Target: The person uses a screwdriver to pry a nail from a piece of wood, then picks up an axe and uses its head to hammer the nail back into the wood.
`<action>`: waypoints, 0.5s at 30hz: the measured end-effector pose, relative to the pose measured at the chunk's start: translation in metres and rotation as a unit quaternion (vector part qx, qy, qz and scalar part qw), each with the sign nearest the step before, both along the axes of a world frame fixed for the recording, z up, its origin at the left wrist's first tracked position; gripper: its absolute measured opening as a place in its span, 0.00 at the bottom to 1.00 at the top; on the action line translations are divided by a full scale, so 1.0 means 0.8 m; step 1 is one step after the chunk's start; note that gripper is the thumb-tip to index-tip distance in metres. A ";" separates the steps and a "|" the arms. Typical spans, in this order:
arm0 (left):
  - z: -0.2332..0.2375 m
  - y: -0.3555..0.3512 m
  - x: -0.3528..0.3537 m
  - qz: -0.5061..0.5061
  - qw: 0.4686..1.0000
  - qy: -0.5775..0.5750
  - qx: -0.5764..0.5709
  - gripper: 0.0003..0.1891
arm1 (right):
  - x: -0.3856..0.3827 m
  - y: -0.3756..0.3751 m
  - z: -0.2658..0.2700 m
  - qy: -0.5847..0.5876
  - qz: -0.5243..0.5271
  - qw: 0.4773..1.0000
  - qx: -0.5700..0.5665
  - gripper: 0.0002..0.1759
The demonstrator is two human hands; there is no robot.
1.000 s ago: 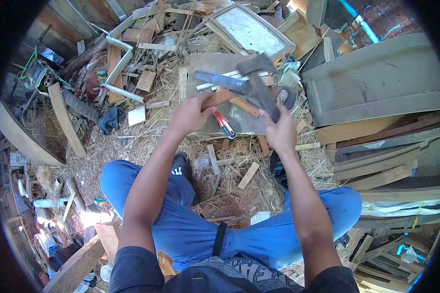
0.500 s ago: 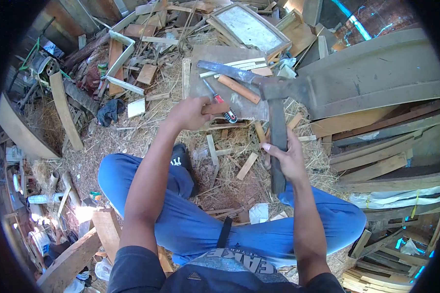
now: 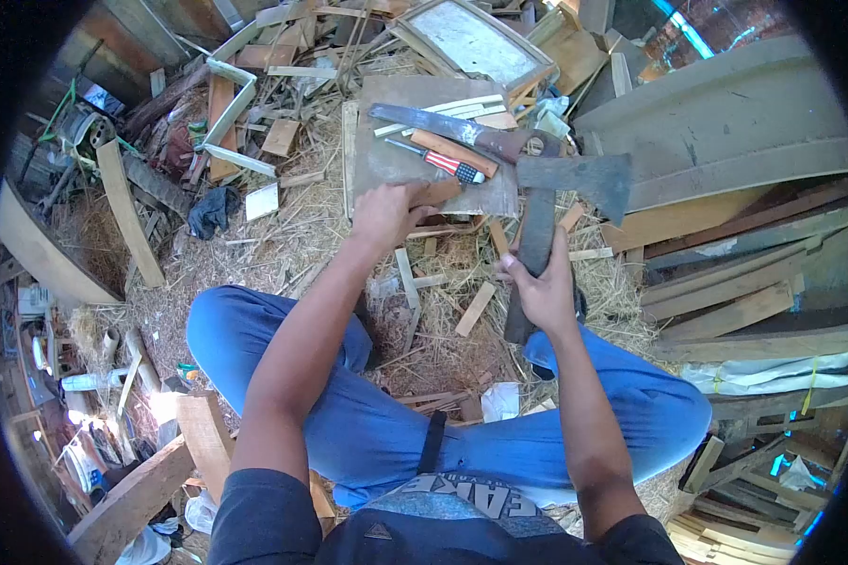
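Observation:
My right hand [image 3: 545, 290] is closed around the dark handle of an axe [image 3: 537, 231]. The axe's broad, dark head is raised near the right edge of a flat board [image 3: 372, 174]. Between the fingers of my left hand [image 3: 386, 218] is a small wooden block [image 3: 436, 193], held at the board's near edge. Just beyond it lies a screwdriver [image 3: 454, 168] with a flag-patterned handle, alongside a brown wooden strip [image 3: 457, 151]. A machete [image 3: 424, 121] rests across the board, partly over pale wooden strips [image 3: 485, 105].
Straw and wood scraps cover the ground, with a loose wood piece [image 3: 476, 309] between my legs. A framed panel [image 3: 481, 47] leans beyond the board. Stacked planks [image 3: 725, 301] and a large curved panel [image 3: 707, 132] stand on the right; a thick beam [image 3: 137, 499] lies at lower left.
The axe head has turned so its broad side shows, and its handle has shifted slightly. My left hand has moved right with the block. The screwdriver now lies flatter, closer to the brown strip.

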State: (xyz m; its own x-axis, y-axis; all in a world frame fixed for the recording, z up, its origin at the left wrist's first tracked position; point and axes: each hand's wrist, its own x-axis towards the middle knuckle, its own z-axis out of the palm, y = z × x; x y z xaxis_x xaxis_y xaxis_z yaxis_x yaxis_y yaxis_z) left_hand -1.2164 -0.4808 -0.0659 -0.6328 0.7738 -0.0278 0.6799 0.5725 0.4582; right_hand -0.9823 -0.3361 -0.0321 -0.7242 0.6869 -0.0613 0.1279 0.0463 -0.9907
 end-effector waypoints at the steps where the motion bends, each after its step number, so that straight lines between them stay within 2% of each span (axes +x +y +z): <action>1: -0.003 0.000 0.004 0.009 1.000 0.015 0.005 0.20 | -0.002 0.004 -0.001 0.016 0.021 0.998 -0.064 0.21; 2: -0.006 0.000 0.007 0.005 1.000 0.014 0.004 0.20 | 0.001 0.012 0.001 -0.086 0.061 0.991 -0.085 0.27; 3: -0.006 0.000 0.010 0.008 0.999 0.026 0.023 0.19 | 0.004 0.016 -0.011 -0.086 0.057 0.991 -0.087 0.27; 5: -0.014 -0.003 0.007 0.010 0.999 0.036 0.039 0.18 | 0.007 0.018 -0.045 -0.112 0.040 0.988 0.103 0.36; 6: -0.026 -0.005 0.001 -0.006 0.993 0.101 0.062 0.17 | 0.002 0.015 -0.021 -0.159 0.063 0.985 0.035 0.40; 7: -0.031 -0.006 -0.002 -0.022 0.982 0.165 0.085 0.17 | 0.000 0.012 -0.017 -0.161 0.065 0.984 0.033 0.40; 9: -0.036 -0.009 -0.001 -0.018 0.982 0.167 0.082 0.17 | -0.007 0.005 -0.014 -0.165 0.081 0.974 0.135 0.38; 13: -0.040 -0.012 -0.003 -0.017 0.987 0.137 0.088 0.18 | -0.020 -0.009 -0.011 -0.126 0.086 0.969 0.194 0.39; 15: -0.042 -0.013 -0.001 -0.014 0.985 0.139 0.099 0.17 | -0.023 -0.010 -0.017 -0.126 0.094 0.953 0.260 0.42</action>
